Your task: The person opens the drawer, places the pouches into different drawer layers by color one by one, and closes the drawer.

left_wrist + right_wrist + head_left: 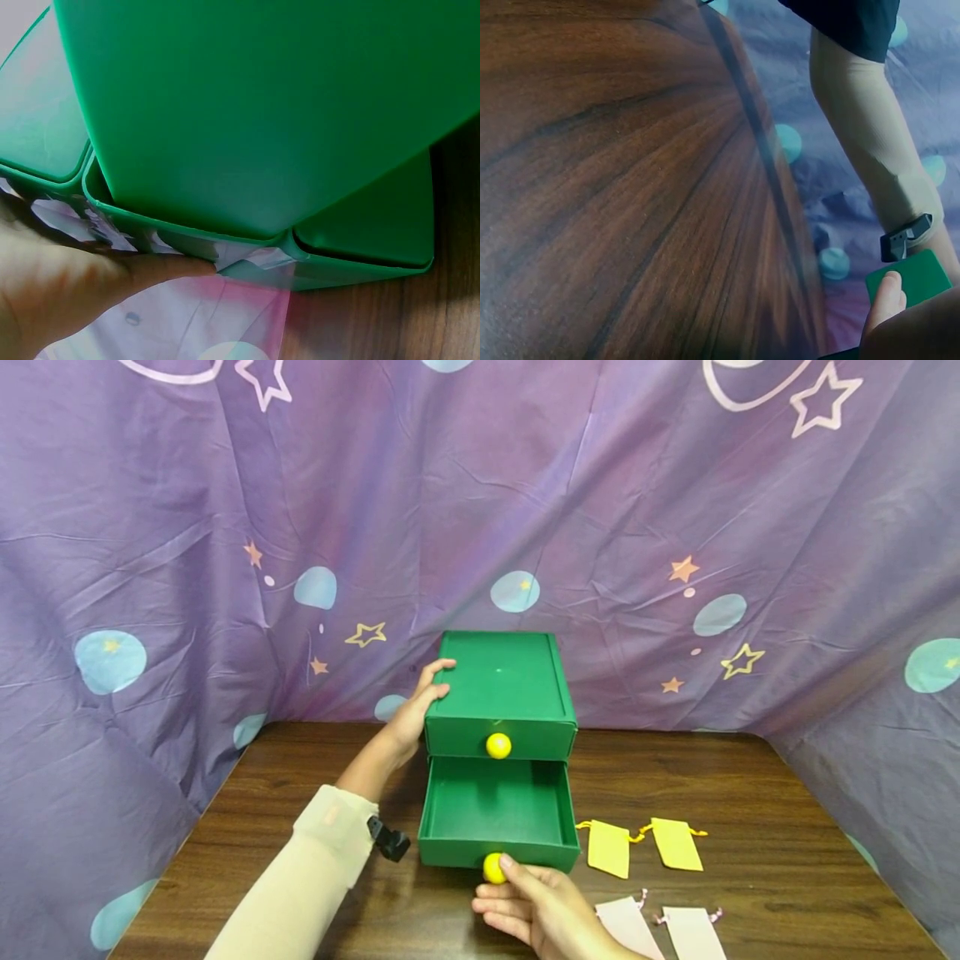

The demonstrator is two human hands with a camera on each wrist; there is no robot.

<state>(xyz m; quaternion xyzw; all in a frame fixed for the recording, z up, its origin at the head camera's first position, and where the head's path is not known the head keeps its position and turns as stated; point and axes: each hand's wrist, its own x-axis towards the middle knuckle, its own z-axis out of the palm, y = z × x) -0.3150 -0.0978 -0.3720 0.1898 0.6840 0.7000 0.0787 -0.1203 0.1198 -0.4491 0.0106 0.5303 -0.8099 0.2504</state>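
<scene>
A green two-drawer cabinet (498,681) stands on the table, its upper drawer closed with a round yellow knob (498,746). The lower drawer (495,855) is pulled out toward me, its bare green floor showing. My left hand (409,717) rests against the cabinet's left side, fingertips at the top edge. In the left wrist view, a straight digit of that hand (90,281) lies along the green casing. My right hand (543,906) pinches the lower drawer's yellow knob (494,867) with the thumb on it, the other fingers extended below.
Right of the drawer lie two yellow drawstring pouches (608,849) on the brown wooden table (300,827). Two pale pink pouches (693,933) lie nearer me, one partly behind my right hand. A purple patterned curtain (420,510) hangs behind the table and at both sides.
</scene>
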